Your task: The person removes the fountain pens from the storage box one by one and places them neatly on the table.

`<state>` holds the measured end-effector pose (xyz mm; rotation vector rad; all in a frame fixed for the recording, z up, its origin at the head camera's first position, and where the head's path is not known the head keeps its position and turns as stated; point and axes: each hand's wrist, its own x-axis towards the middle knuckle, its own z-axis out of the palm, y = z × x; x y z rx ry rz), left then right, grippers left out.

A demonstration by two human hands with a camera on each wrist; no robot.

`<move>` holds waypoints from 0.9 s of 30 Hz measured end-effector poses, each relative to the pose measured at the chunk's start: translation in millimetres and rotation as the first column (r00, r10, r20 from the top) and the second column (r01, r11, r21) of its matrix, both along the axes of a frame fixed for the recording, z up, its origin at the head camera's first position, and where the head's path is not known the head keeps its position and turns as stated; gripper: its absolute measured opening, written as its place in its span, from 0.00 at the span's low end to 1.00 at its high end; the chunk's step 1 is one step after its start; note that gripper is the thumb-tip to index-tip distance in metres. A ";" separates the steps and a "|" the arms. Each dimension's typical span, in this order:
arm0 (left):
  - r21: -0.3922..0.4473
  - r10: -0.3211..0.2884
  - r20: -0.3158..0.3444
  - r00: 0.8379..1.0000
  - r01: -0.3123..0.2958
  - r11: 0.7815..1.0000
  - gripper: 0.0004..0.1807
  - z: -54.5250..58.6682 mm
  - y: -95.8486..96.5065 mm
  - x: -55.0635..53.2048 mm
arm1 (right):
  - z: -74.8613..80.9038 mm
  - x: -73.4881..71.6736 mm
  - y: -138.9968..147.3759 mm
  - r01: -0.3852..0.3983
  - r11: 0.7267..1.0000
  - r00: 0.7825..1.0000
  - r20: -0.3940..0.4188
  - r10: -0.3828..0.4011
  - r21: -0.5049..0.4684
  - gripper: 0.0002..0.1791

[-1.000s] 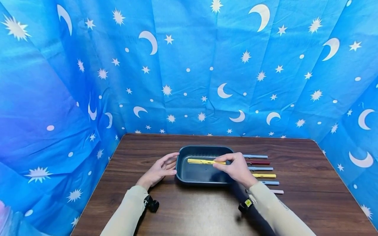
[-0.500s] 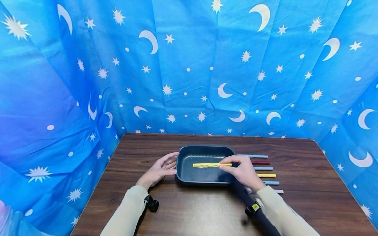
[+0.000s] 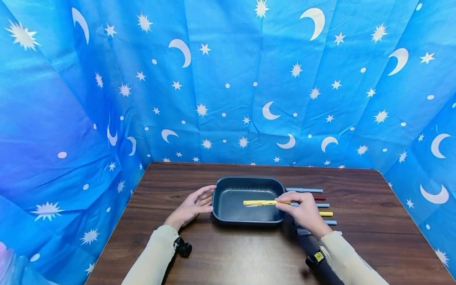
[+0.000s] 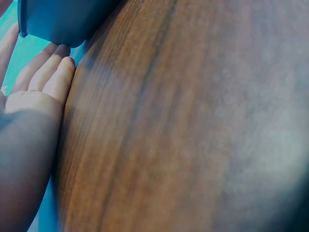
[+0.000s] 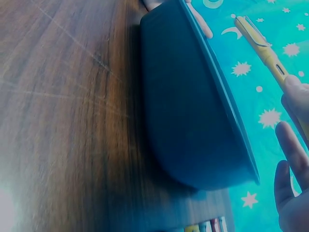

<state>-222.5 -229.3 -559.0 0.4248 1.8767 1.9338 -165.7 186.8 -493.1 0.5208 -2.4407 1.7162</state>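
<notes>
My right hand (image 3: 303, 209) pinches a yellow fountain pen (image 3: 261, 203) near one end between thumb and fingertips. The pen lies level over the right part of a dark rectangular tray (image 3: 228, 208), its clip end pointing left. In the right wrist view, the capped half of the pen (image 5: 263, 46) shows above the level of the tray's rim (image 5: 227, 101). At the tray's left end, my left hand (image 3: 192, 204) touches the wall with thumb and fingers spread along it. The left wrist view has its extended fingers (image 4: 58, 79) right at the tray's underside corner (image 4: 63, 21).
Right of the tray lies a column of several pens: light blue (image 3: 308, 190), dark red (image 3: 320, 198), a second yellow pen (image 3: 326, 213) and others, partly behind my right hand. All stand on a brown wooden table (image 3: 370, 221), backed by a blue star-and-moon cloth (image 3: 228, 99).
My right hand has drawn the yellow pen rightward and slightly nearer, from the tray's middle to over its right end. The left hand and tray have stayed in place.
</notes>
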 end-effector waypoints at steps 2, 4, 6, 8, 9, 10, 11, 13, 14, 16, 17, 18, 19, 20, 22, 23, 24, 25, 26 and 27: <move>0.000 0.003 0.003 1.000 -0.003 1.000 0.42 0.2 0.1 0.1 | -0.4 1.7 4.9 0.007 1.000 1.000 -0.002 -0.007 -0.004 0.05; 0.002 0.003 0.003 1.000 -0.003 1.000 0.42 0.5 0.0 0.4 | -1.2 3.2 10.1 0.013 1.000 1.000 -0.011 -0.013 -0.011 0.06; 0.004 0.001 0.003 1.000 -0.001 1.000 0.42 1.3 0.2 0.9 | -2.2 4.7 15.6 0.018 1.000 0.999 -0.028 -0.019 -0.023 0.06; 0.005 -0.005 -0.003 1.000 0.005 1.000 0.42 1.3 0.0 1.3 | -2.8 6.6 20.9 0.033 0.999 0.998 -0.044 -0.034 -0.032 0.07; 0.006 -0.008 -0.005 1.000 0.008 1.000 0.42 1.6 -0.2 1.5 | -3.1 7.6 23.7 0.044 0.999 0.998 -0.051 -0.045 -0.027 0.07; 0.007 -0.010 -0.006 1.000 0.010 1.000 0.42 2.0 -0.3 1.8 | -3.5 8.8 26.5 0.055 0.998 0.997 -0.055 -0.056 -0.026 0.06; 0.008 -0.010 -0.003 1.000 0.010 1.000 0.42 2.0 -0.3 1.7 | -4.0 10.0 29.4 0.063 0.998 0.996 -0.063 -0.065 -0.024 0.07; 0.006 -0.007 0.000 1.000 0.007 1.000 0.42 1.8 -0.5 1.6 | -4.9 13.1 34.9 0.079 0.997 0.995 -0.064 -0.081 -0.023 0.06; 0.004 -0.005 0.001 1.000 0.005 1.000 0.42 1.9 -0.2 1.7 | -5.3 14.8 37.8 0.088 0.996 0.994 -0.061 -0.089 -0.021 0.06; 0.000 -0.002 0.001 1.000 0.002 1.000 0.42 2.2 0.2 1.6 | -6.8 18.0 43.7 0.099 0.995 0.994 -0.051 -0.100 -0.028 0.07; -0.002 -0.001 0.000 1.000 0.001 1.000 0.41 1.9 0.3 1.4 | -7.6 19.5 46.4 0.105 0.994 0.993 -0.051 -0.107 -0.031 0.08; -0.005 0.001 -0.001 1.000 -0.001 1.000 0.41 1.9 0.5 1.3 | -8.2 21.0 49.1 0.114 0.993 0.992 -0.048 -0.115 -0.031 0.08; -0.007 0.000 -0.005 1.000 0.000 1.000 0.41 1.8 0.4 1.2 | -8.9 22.4 51.9 0.123 0.992 0.991 -0.049 -0.125 -0.027 0.08; -0.008 -0.001 -0.007 1.000 0.001 1.000 0.41 1.8 0.4 1.2 | -9.7 23.5 54.8 0.132 0.991 0.990 -0.051 -0.133 -0.025 0.08; -0.009 0.000 -0.007 1.000 0.000 1.000 0.41 1.2 0.1 1.0 | -11.0 26.2 60.4 0.147 0.989 0.988 -0.056 -0.147 -0.015 0.07; -0.010 0.000 -0.007 1.000 0.000 1.000 0.41 1.0 0.0 0.9 | -11.5 27.8 63.3 0.154 0.988 0.986 -0.061 -0.154 -0.002 0.07; -0.010 -0.001 -0.008 1.000 0.001 1.000 0.41 0.9 0.0 0.8 | -11.9 29.4 66.1 0.161 0.987 0.985 -0.065 -0.161 0.007 0.07; -0.010 -0.002 -0.009 1.000 0.002 1.000 0.41 1.0 0.0 0.7 | -12.1 31.3 68.9 0.170 0.985 0.983 -0.069 -0.168 0.016 0.07; -0.010 -0.005 -0.010 1.000 0.004 1.000 0.41 0.9 -0.1 0.6 | -12.1 33.2 71.6 0.177 0.984 0.982 -0.072 -0.176 0.019 0.07; -0.009 -0.005 -0.008 1.000 0.005 1.000 0.41 1.1 0.0 0.5 | -12.2 35.3 74.2 0.186 0.982 0.980 -0.077 -0.184 0.022 0.07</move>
